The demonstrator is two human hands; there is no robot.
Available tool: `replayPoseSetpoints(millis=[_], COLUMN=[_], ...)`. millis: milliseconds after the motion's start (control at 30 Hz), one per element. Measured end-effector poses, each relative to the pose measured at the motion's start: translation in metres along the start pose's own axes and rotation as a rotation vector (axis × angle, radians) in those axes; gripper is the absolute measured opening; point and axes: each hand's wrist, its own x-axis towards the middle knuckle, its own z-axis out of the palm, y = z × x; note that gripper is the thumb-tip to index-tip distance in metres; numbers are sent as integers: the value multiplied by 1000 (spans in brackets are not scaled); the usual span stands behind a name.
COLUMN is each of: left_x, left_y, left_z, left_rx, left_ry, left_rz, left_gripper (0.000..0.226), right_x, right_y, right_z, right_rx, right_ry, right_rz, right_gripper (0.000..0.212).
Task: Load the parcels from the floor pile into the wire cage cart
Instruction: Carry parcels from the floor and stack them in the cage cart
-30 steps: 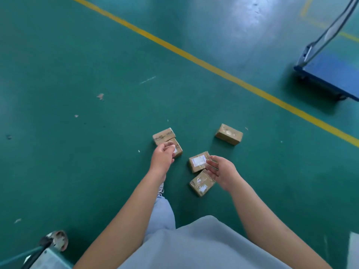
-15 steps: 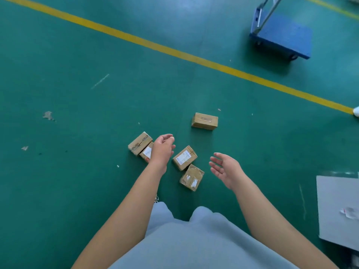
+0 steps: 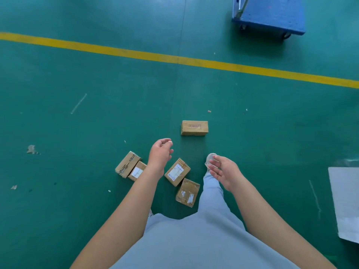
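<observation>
Several small brown cardboard parcels lie on the green floor. One parcel (image 3: 194, 127) sits alone, farthest from me. A pair of parcels (image 3: 128, 164) (image 3: 137, 171) touch each other at the left. A labelled parcel (image 3: 177, 172) and another parcel (image 3: 187, 192) lie between my arms. My left hand (image 3: 160, 154) hovers above the floor between the left pair and the labelled parcel, fingers loosely curled, holding nothing. My right hand (image 3: 223, 171) hangs to the right of the parcels, fingers relaxed and empty. No wire cage cart is in view.
A blue platform trolley (image 3: 272, 14) stands at the top right beyond a yellow floor line (image 3: 174, 60). A grey sheet (image 3: 345, 202) lies at the right edge. My shoe (image 3: 209, 159) shows by the right hand. Small scraps dot the floor at the left.
The view has swung so the trolley and yellow line shifted left. Both hands rose off the parcels; the right hand drew away to the right of the labelled parcel.
</observation>
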Motion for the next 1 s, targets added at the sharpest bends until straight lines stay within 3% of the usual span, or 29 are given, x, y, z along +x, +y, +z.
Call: replayPoseSetpoints(millis=[233,433,633,1000], left_x=[73,163,281,521], left_y=[36,49,22,-136], left_z=[128,188,191,198], left_rx=[96,133,227,262], left_ry=[96,86,71,65], left_rz=[-171,-217,-266,-456], left_gripper=[21,29,26,24], right_x=[129,239,346,578], right_y=[-136,-196,-192,-83], right_z=[-46,-49,-28,3], right_rx=[-97,-236,-297,-462], right_ry=[-29,-63,-61,-52], right_rz=[66,93,152,289], right_gripper=[26,22,26,27])
